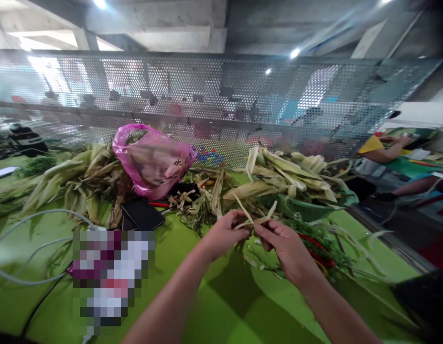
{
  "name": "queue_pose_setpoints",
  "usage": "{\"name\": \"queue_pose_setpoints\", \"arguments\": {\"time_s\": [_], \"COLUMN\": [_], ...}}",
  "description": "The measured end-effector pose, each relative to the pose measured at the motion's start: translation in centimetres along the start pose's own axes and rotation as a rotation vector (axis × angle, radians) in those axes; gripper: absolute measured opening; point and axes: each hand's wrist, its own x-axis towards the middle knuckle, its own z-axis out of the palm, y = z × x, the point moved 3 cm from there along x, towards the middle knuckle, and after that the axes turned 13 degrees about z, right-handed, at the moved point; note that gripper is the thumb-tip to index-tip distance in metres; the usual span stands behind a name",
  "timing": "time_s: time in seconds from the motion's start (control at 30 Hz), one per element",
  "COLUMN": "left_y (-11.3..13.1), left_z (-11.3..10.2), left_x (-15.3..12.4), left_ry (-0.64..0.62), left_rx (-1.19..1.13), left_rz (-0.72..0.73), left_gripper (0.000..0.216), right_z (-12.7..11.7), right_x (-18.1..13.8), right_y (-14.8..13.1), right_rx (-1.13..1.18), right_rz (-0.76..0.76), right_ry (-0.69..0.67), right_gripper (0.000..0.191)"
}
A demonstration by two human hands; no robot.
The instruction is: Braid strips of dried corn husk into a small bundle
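Strips of pale corn husk (245, 208) stick up in crossing ends between my two hands. My left hand (229, 232) pinches them from the left, thumb and fingers closed. From the right, my right hand (278, 240) grips the same strips between thumb and forefinger. The point where the strips cross is partly hidden by my fingers. Just beyond my hands, a heap of corn husks (289, 174) fills a green basin (316, 210). Green feathery sprigs (336, 241) and red-handled scissors (319, 251) lie beside my right hand.
A pink plastic bag (153, 162) stands at the back, next to more corn husks (87, 184). A black phone (143, 214), a power strip blurred in the picture and cables (35, 217) lie to the left. A perforated metal screen (192, 91) closes off the far side. Another person's arm (388, 150) shows at right.
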Motion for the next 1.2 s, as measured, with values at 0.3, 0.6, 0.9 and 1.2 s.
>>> {"name": "queue_pose_setpoints", "arguments": {"time_s": [0.3, 0.6, 0.9, 1.2], "left_y": [0.3, -0.2, 0.1, -0.3], "left_z": [0.2, 0.4, 0.5, 1.4], "left_x": [-0.1, 0.0, -0.2, -0.5], "left_ry": [0.065, 0.114, 0.319, 0.45], "left_rx": [0.075, 0.079, -0.125, -0.422], "left_rz": [-0.023, -0.068, -0.063, -0.067], "left_gripper": [0.014, 0.014, 0.016, 0.025], "right_z": [0.0, -0.4, -0.3, 2.8], "right_x": [-0.2, 0.3, -2.6, -2.3], "right_y": [-0.5, -0.5, -2.2, -0.7], "right_rx": [-0.099, -0.189, -0.49, -0.761], "right_rz": [-0.094, -0.127, -0.576, -0.628], "right_ry": [-0.02, 0.035, 0.325, 0.177], "right_gripper": [0.033, 0.039, 0.01, 0.012]}}
